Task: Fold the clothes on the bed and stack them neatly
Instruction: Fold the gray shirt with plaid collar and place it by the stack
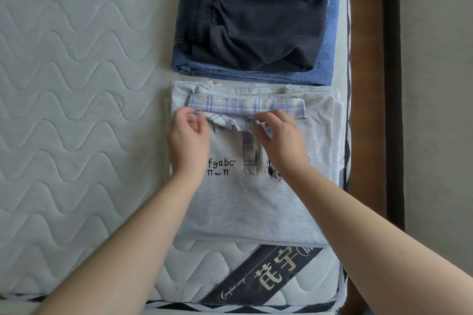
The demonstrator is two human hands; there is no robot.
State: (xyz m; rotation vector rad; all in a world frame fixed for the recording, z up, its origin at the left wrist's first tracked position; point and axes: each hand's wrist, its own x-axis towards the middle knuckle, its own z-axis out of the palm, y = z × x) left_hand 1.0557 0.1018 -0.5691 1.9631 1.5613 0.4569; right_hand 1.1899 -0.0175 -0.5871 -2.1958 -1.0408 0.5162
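A person's two bare forearms are reaching forward over a white quilted mattress (76, 110). A folded pale grey t-shirt (256, 199) with a purple and white plaid collar (245, 105) is lying flat near the mattress's right edge, printed letters showing on its chest. The left hand (189, 135) is hovering over the collar's left end with fingers loosely curled; whether it is pinching the cloth cannot be told. The right hand (279, 135) is pinching the collar's right flap between curled fingertips. A plaid strip (249, 156) is hanging down between the hands. Just beyond the shirt, dark navy shorts with an elastic waistband (256, 13) are sitting folded on top of folded blue denim (230, 74) and a blue towel (330, 33).
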